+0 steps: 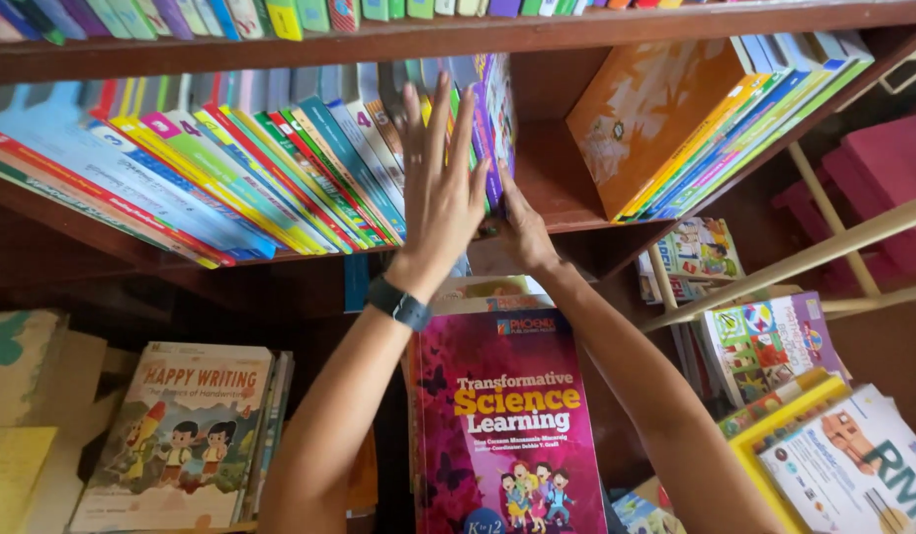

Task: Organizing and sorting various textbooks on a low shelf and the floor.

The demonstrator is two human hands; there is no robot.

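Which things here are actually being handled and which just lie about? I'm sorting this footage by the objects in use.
In hand:
- left hand, flat against the leaning row of books
- right hand, at the row's end on the wooden shelf

Lying about:
- magenta science book
- handwriting book
- orange-fronted stack

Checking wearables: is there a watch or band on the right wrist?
No. The dark band sits on the left hand's wrist; the right hand, at the leaning books, has a bare wrist.

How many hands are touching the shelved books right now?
2: the left hand lies flat against the leaning row of books; the right hand grips its purple end book from below.
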